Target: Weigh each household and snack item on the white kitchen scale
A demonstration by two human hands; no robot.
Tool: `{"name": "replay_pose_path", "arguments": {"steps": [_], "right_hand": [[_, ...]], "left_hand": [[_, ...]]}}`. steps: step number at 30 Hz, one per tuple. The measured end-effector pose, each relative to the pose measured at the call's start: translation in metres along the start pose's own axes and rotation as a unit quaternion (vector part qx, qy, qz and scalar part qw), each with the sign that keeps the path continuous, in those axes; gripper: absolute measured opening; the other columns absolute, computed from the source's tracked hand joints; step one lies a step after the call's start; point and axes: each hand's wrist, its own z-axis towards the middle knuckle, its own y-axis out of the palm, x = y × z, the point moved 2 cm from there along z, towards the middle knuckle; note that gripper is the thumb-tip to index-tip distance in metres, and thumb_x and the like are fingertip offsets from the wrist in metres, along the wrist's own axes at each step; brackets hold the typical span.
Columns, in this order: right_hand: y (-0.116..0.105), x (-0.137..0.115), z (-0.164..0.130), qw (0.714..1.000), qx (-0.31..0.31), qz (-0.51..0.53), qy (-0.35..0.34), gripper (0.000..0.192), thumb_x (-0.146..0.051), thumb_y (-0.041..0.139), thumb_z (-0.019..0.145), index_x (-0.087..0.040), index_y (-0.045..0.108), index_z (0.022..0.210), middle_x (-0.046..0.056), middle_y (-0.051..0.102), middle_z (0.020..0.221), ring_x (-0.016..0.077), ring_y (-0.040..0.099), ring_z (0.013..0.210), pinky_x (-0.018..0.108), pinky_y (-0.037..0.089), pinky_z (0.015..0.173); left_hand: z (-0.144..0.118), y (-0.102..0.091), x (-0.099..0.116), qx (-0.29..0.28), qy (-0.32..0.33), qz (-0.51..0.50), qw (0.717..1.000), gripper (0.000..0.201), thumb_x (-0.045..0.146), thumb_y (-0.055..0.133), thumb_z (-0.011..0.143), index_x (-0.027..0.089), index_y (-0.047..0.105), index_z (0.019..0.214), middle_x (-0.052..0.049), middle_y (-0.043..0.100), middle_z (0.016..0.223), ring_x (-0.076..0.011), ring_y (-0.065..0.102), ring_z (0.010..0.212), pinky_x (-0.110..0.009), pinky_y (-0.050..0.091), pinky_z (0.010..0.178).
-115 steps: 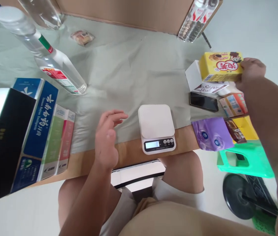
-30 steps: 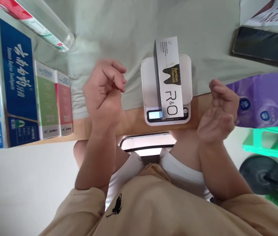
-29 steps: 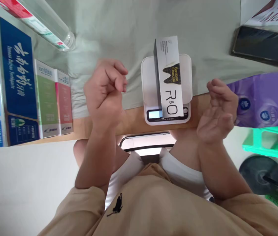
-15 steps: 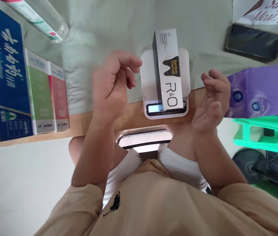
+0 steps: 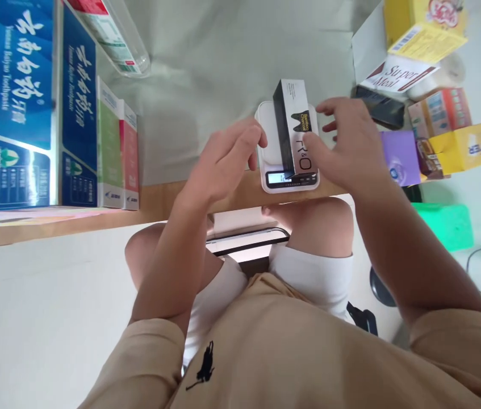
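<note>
The black and silver toothpaste box [image 5: 295, 126] lies flat on the white kitchen scale [image 5: 285, 170], its long axis running away from the person, so one short end overhangs the scale's display and the other points out over the green cloth. It sits between the 2 hands. The right hand [image 5: 353, 145] is the nearer: its fingers [image 5: 329, 105] are spread apart and arched over the box's right side, the thumb touching or almost touching the near end; I cannot tell whether it grips yet. The left hand [image 5: 227, 159] hovers just left of the scale, fingers loosely curled and apart, holding nothing, their tips close to the scale's left edge. Beyond the right hand, a purple packet [image 5: 400, 156] and small snack boxes [image 5: 440, 111] crowd the counter [image 5: 159, 196]. Well left of the left hand stand blue toothpaste boxes [image 5: 74, 113].
</note>
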Motion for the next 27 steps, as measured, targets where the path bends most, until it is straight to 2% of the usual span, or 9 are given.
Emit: {"name": "replay_pose_path", "arguments": {"steps": [4, 7, 11, 14, 17, 21, 24, 27], "right_hand": [[0.009, -0.018, 0.021, 0.998, -0.052, -0.023, 0.035, 0.058, -0.053, 0.065, 0.088, -0.026, 0.058, 0.138, 0.017, 0.056, 0.144, 0.0300, 0.068, 0.111, 0.059, 0.055, 0.111], [0.015, -0.028, 0.029, 0.994, -0.088, -0.035, 0.047, 0.065, -0.050, 0.069, 0.081, -0.023, 0.057, 0.139, 0.018, 0.053, 0.143, 0.0288, 0.067, 0.106, 0.058, 0.056, 0.106], [0.014, -0.033, 0.032, 0.986, -0.147, -0.044, 0.061, 0.067, -0.040, 0.065, 0.080, -0.022, 0.051, 0.143, 0.014, 0.064, 0.121, 0.0280, 0.065, 0.099, 0.055, 0.056, 0.101], [0.011, -0.032, 0.034, 0.984, -0.163, -0.032, 0.063, 0.068, -0.035, 0.062, 0.080, -0.021, 0.047, 0.145, 0.009, 0.068, 0.104, 0.0277, 0.063, 0.095, 0.051, 0.056, 0.100], [0.008, -0.028, 0.038, 0.985, -0.158, -0.018, 0.065, 0.066, -0.033, 0.059, 0.079, -0.022, 0.048, 0.143, 0.008, 0.068, 0.097, 0.0275, 0.063, 0.091, 0.049, 0.056, 0.095], [-0.004, -0.021, 0.041, 0.987, -0.146, -0.005, 0.068, 0.061, -0.030, 0.055, 0.083, -0.024, 0.048, 0.143, 0.004, 0.065, 0.086, 0.0271, 0.062, 0.086, 0.046, 0.054, 0.090], [-0.026, -0.006, 0.043, 0.992, -0.115, 0.002, 0.059, 0.057, -0.026, 0.056, 0.084, -0.026, 0.052, 0.140, 0.002, 0.064, 0.082, 0.0243, 0.060, 0.082, 0.045, 0.052, 0.090], [-0.063, 0.029, 0.051, 0.996, -0.049, -0.014, 0.073, 0.058, -0.023, 0.058, 0.087, -0.026, 0.051, 0.144, 0.002, 0.065, 0.088, 0.0178, 0.057, 0.075, 0.042, 0.051, 0.087]], "left_hand": [[0.003, -0.003, 0.002, -0.009, 0.014, 0.013, 1.000, 0.031, 0.039, 0.041, 0.105, 0.022, 0.061, 0.087, -0.001, 0.060, 0.073, -0.0165, 0.057, 0.071, -0.033, 0.042, 0.077], [0.003, -0.004, 0.006, -0.014, 0.025, 0.012, 1.000, 0.034, 0.042, 0.043, 0.105, 0.021, 0.059, 0.085, 0.000, 0.062, 0.074, -0.0151, 0.055, 0.071, -0.032, 0.041, 0.073], [0.005, -0.002, 0.007, -0.023, 0.018, 0.033, 0.999, 0.033, 0.042, 0.043, 0.105, 0.021, 0.062, 0.088, 0.001, 0.062, 0.071, -0.0148, 0.056, 0.070, -0.031, 0.041, 0.070], [0.008, -0.001, 0.005, -0.039, 0.013, 0.055, 0.998, 0.037, 0.042, 0.040, 0.104, 0.022, 0.062, 0.084, 0.001, 0.057, 0.065, -0.0158, 0.053, 0.068, -0.031, 0.040, 0.068], [0.010, -0.002, 0.001, -0.036, -0.004, 0.076, 0.996, 0.036, 0.042, 0.038, 0.102, 0.022, 0.063, 0.084, 0.002, 0.056, 0.063, -0.0161, 0.053, 0.066, -0.031, 0.040, 0.067], [0.014, -0.006, -0.004, -0.003, -0.026, 0.089, 0.996, 0.037, 0.043, 0.038, 0.100, 0.022, 0.066, 0.089, 0.002, 0.057, 0.063, -0.0162, 0.054, 0.065, -0.030, 0.043, 0.068], [0.017, -0.008, -0.008, 0.012, -0.042, 0.098, 0.994, 0.035, 0.041, 0.038, 0.098, 0.022, 0.066, 0.086, 0.001, 0.057, 0.064, -0.0162, 0.055, 0.067, -0.030, 0.043, 0.068], [0.019, -0.010, -0.012, 0.013, -0.050, 0.101, 0.994, 0.034, 0.041, 0.039, 0.097, 0.022, 0.064, 0.085, 0.002, 0.054, 0.063, -0.0152, 0.054, 0.064, -0.029, 0.041, 0.065]]}}
